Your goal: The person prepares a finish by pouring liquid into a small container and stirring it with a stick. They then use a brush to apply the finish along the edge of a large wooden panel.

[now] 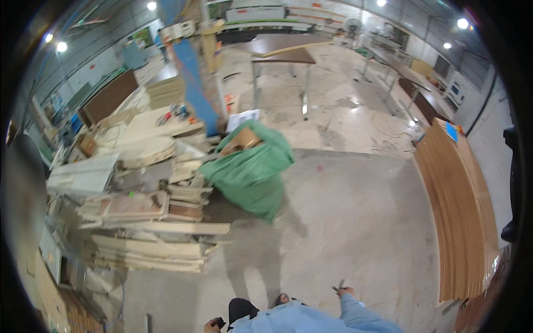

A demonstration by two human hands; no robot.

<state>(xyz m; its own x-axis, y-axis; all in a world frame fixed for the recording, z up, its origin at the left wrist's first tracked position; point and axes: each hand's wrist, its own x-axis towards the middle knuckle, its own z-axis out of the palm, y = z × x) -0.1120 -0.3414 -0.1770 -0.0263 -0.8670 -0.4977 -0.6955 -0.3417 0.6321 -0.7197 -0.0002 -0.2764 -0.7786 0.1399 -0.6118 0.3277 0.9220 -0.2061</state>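
Observation:
My right hand (347,291), in a light blue sleeve, is closed around a small dark slim tool (338,287) whose kind is too small to tell. Low in the picture, my left hand (211,326) is closed on a small black object (221,322), also of unclear kind. Both hands are held over the grey concrete floor (355,222), close to my body. Ahead of them stands a large green sack (250,180), its open top showing brown cardboard-like scraps (244,140).
Stacked board offcuts (150,247) fill the left side. A tall stack of brown sheets (452,211) lines the right, beside the wall. Farther off are a brown-topped table (286,56), a blue post (194,83) and a long bench (405,72). A person (161,44) stands far left.

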